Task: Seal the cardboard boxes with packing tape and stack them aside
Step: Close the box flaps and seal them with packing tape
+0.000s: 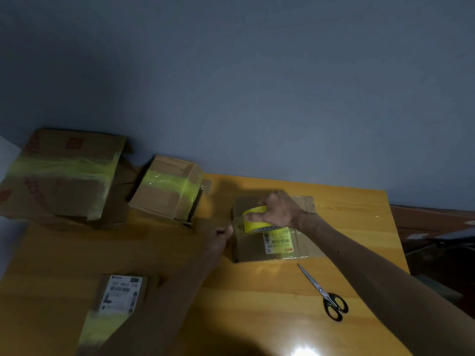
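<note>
Mid-taping on the flat box (248, 246), far-right part of the counter (359, 227); right hand (279, 210) grips the tape roll (253, 222) on top of it; left hand (221, 237) pinches the tape end (237, 226) at the box's left edge. Next, probably: stretch the strip over the seam, press it down, cut with the scissors (325, 294) lying just in front of the box.

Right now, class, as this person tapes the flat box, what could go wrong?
1. The left hand seems to pinch the tape end beside the flat box while the right hand holds the tape roll; the strip may twist or stick to itself.
2. The scissors lie out of both hands; fetching them may slacken the strip.
</note>
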